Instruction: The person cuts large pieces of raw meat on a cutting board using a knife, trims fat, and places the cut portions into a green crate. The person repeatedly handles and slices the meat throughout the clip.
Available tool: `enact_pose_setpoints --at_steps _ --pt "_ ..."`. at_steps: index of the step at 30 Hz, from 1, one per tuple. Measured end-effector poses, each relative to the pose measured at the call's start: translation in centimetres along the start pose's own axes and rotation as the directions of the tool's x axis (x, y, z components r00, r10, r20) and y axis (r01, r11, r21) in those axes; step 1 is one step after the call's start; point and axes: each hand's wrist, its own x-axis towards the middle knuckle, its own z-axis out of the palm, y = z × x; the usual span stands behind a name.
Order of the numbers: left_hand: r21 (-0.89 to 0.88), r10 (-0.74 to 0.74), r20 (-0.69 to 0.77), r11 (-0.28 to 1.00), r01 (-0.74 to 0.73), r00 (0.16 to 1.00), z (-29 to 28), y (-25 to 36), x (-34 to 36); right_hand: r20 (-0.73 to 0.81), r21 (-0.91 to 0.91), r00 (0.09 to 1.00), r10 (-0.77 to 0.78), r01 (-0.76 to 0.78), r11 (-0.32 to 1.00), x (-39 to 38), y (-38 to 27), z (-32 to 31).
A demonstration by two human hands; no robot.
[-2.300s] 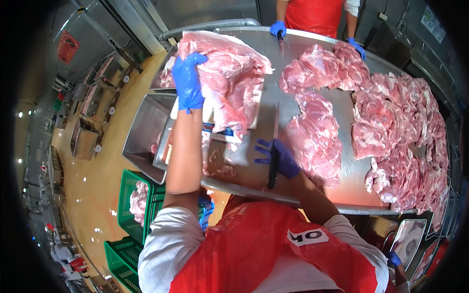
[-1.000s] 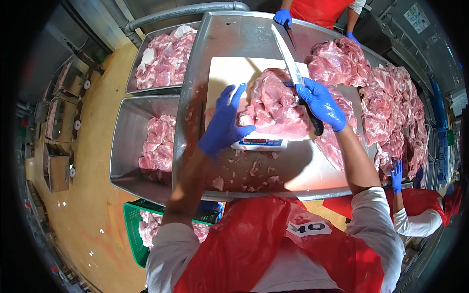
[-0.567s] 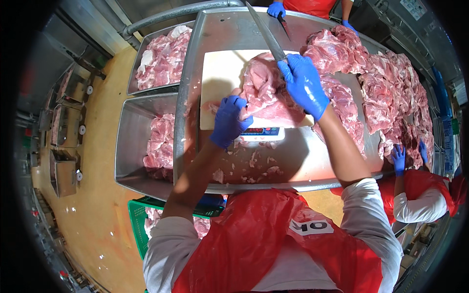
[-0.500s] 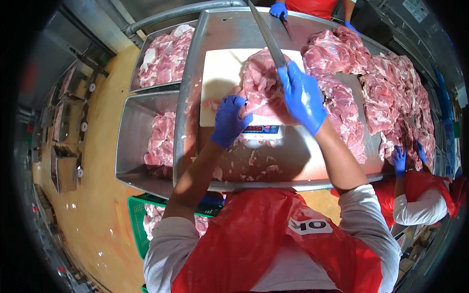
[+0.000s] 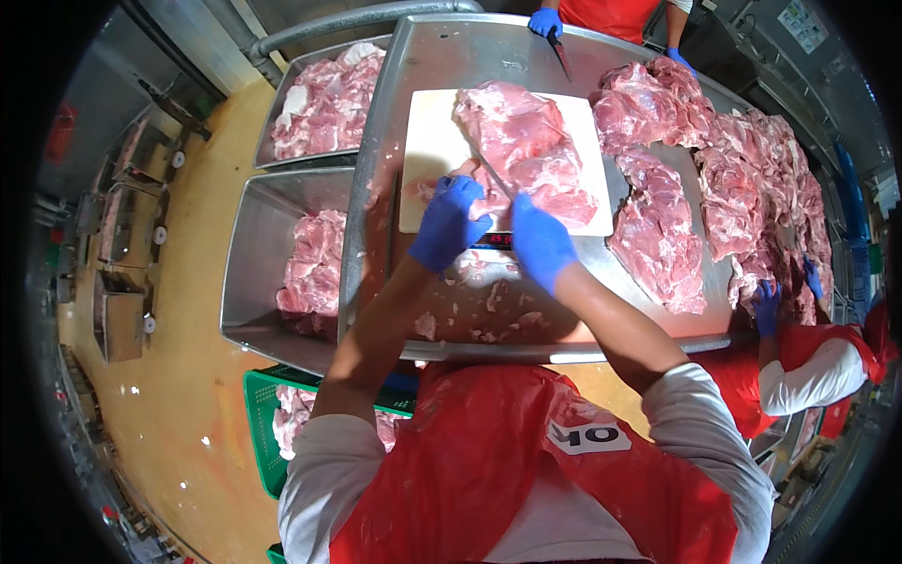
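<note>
The meat piece (image 5: 515, 122) lies on the white board (image 5: 427, 122), which is placed toward the left edge of the surface (image 5: 451, 56). Close to the board's near left corner, the left hand (image 5: 448, 226) has its grip closed on the meat's edge. The right hand (image 5: 542, 244), at the board's near edge, grasps the knife (image 5: 494, 176), whose blade is against the meat.
</note>
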Motion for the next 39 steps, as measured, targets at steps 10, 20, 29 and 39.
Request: enact_pose_setpoints --at_steps 10,20,29,39 --pt "-0.023 -0.189 0.026 0.982 0.189 0.982 1.4 -1.1 -1.4 0.134 -0.291 0.960 0.246 -0.199 0.936 5.6 -2.7 0.8" --pt "-0.588 -0.338 0.084 0.743 0.320 0.938 -6.4 -7.1 -1.3 0.271 -0.304 0.857 0.439 -0.357 0.883 -10.8 -2.0 -0.7" --pt "-0.679 -0.483 0.306 0.493 0.544 0.820 -6.3 -4.3 -2.4 0.059 -0.247 0.997 0.041 -0.025 0.969 5.4 -2.3 4.2" --pt "-0.831 -0.268 0.076 0.516 0.210 0.960 -13.5 -7.8 2.9 0.257 -0.193 0.938 0.234 -0.188 0.963 -11.6 0.5 -0.3"
